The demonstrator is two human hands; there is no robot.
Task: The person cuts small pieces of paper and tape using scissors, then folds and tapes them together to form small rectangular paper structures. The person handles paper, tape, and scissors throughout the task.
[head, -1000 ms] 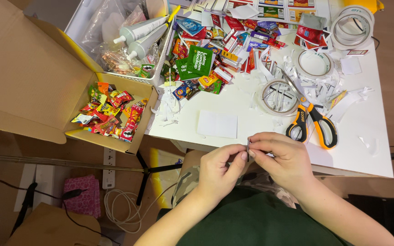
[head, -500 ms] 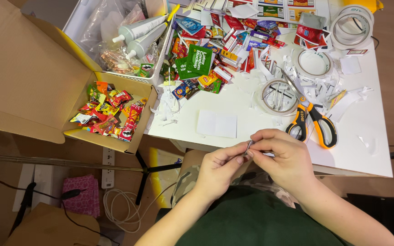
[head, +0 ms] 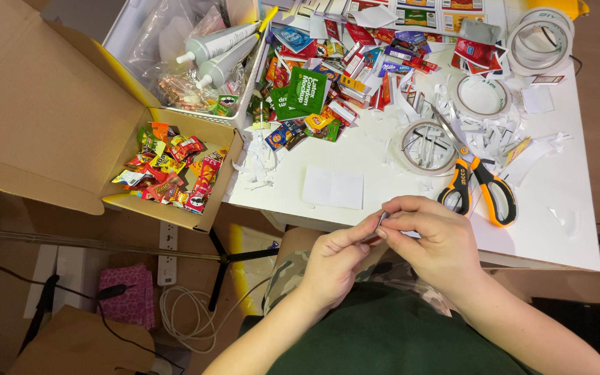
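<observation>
My left hand (head: 338, 260) and my right hand (head: 435, 239) meet just below the front edge of the white table (head: 578, 229). Together their fingertips pinch a tiny grey piece (head: 381, 219), too small to identify. A blank white paper rectangle (head: 333, 187) lies on the table just above my hands. Orange-handled scissors (head: 480, 184) lie to the right of it, close to my right hand.
An open cardboard box (head: 92, 139) at the left holds several small colourful packets (head: 171, 170). More miniature packets (head: 335, 69), tape rolls (head: 482, 96) and paper scraps cover the table. A white bin (head: 196, 62) holds two tubes. Cables and a power strip (head: 168, 246) lie on the floor.
My hands stay together on the tiny piece, with only slight shifts of the fingers. Nothing else has moved.
</observation>
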